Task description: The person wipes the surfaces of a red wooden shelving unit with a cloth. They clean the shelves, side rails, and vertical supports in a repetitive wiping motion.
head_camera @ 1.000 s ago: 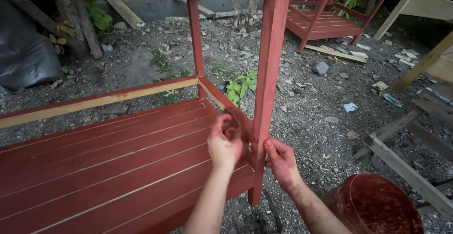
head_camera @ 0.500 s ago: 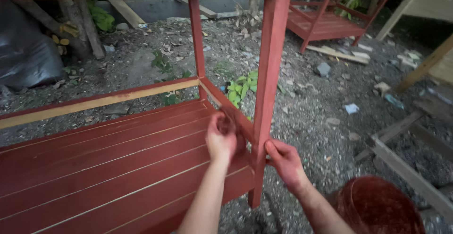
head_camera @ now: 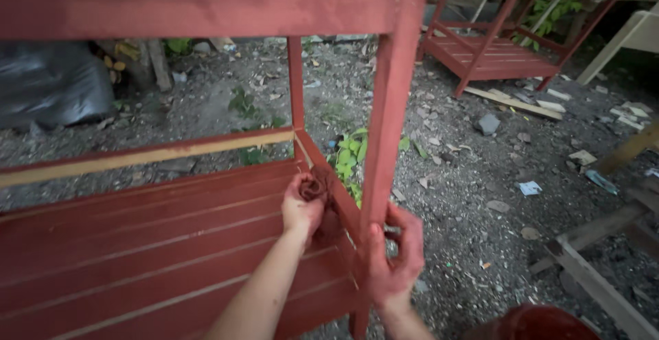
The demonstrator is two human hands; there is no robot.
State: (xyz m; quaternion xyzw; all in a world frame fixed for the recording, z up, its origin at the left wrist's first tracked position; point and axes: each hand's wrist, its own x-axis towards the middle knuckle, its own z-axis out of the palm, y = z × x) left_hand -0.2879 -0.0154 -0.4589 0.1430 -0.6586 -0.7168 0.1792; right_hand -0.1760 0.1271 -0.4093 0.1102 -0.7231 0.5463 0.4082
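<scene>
Two paint-stained bare hands work at the near corner of a red-painted slatted wooden rack (head_camera: 158, 244). The right hand (head_camera: 392, 261) is closed around the red square corner post (head_camera: 384, 141) low down, fingers wrapped to the post's outer face and thumb on the near face, steadying it. The left hand (head_camera: 302, 206) is clamped on a bunched reddish-brown rag (head_camera: 314, 189), pressed against the inner face of the short red side rail (head_camera: 329, 182) where that rail meets the slatted shelf. Compared with the view half a second earlier, the left hand sits at nearly the same point on the rail, and the right hand has kept its hold on the post; the rag contact is therefore sustained, which suggests the inner rail surface is being coated in short strokes. A round red-stained bucket (head_camera: 542, 323) shows partly at the lower edge, just beside the right forearm. Along the back of the shelf runs an unpainted pale wooden back rail (head_camera: 144, 155). Beyond lie grey gravel ground (head_camera: 480, 175) with leaf litter, a black plastic sheet (head_camera: 55, 96) at far left, and a second red slatted rack (head_camera: 491, 55) at far right.
</scene>
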